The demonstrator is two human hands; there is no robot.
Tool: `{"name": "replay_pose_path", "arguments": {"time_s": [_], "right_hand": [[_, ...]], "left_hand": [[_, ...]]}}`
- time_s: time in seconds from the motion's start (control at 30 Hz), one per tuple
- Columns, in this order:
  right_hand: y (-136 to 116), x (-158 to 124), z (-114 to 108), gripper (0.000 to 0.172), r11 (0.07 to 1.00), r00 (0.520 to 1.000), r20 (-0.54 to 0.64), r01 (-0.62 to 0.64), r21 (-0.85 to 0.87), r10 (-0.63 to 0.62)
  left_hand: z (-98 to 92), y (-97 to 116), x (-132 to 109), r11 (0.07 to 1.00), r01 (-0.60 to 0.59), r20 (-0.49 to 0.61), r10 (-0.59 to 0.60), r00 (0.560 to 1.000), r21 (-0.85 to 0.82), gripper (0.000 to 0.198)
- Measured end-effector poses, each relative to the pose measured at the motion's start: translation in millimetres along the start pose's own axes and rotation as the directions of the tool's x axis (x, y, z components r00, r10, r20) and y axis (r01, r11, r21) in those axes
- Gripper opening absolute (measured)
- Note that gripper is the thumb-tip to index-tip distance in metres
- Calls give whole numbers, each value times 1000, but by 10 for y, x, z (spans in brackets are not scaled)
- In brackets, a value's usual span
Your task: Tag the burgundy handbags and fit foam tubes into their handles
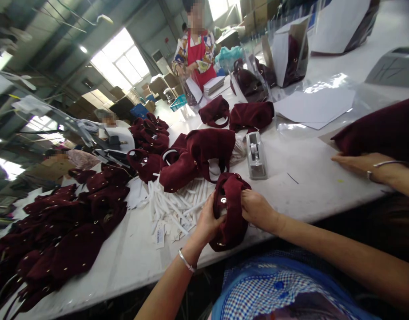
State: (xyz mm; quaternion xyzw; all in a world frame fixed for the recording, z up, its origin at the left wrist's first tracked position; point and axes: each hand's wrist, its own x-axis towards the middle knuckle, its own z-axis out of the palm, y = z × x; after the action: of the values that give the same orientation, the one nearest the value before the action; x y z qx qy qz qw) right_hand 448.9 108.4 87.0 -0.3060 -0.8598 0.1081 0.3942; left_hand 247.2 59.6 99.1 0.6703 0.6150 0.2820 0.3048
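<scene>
A small maroon handbag (229, 233) with metal studs rests at the table's front edge, its strap arching over the top. My left hand (209, 218) grips the bag's left side, fingers behind it and the thumb in front. On the other side my right hand (257, 209) is closed on the bag's strap edge, its fingertips partly hidden. Just left of the bag lies a heap of white tubes (184, 200), with a paper tag (160, 235) in front. More maroon bags (209, 146) stand behind the tubes.
A grey tape dispenser (256, 160) stands behind my right hand. Many maroon bags (74, 240) are piled at left. Another person's hand (360, 164) touches a maroon bag (380, 124) at right. Clear plastic and white sheets (314, 106) lie farther back. A person in a red apron (196, 53) stands beyond.
</scene>
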Motion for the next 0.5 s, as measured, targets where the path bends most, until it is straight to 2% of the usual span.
{"name": "replay_pose_path", "arguments": {"time_s": [0.07, 0.17, 0.27, 0.33, 0.4, 0.5], "right_hand": [[27, -26, 33, 25, 1000, 1000, 16, 4, -16, -4], [108, -101, -15, 31, 992, 992, 45, 122, -25, -121], [195, -152, -128, 33, 948, 948, 37, 318, -26, -317], [249, -174, -204, 33, 915, 912, 75, 404, 8, -404], [303, -211, -269, 36, 909, 903, 108, 417, 21, -417], [390, -299, -336, 40, 917, 919, 27, 394, -63, -393]], "left_hand": [[38, 24, -35, 1000, -1, -39, 0, 999, -26, 83], [58, 82, -75, 1000, 1, -55, 0, 999, 26, 84], [50, 123, -94, 998, 19, -60, -15, 998, 59, 86], [40, 130, -99, 997, 37, -76, -32, 997, 65, 85], [34, 126, -102, 997, 55, -88, -49, 995, 63, 85], [34, 116, -109, 997, 59, -100, -53, 994, 54, 86]]}}
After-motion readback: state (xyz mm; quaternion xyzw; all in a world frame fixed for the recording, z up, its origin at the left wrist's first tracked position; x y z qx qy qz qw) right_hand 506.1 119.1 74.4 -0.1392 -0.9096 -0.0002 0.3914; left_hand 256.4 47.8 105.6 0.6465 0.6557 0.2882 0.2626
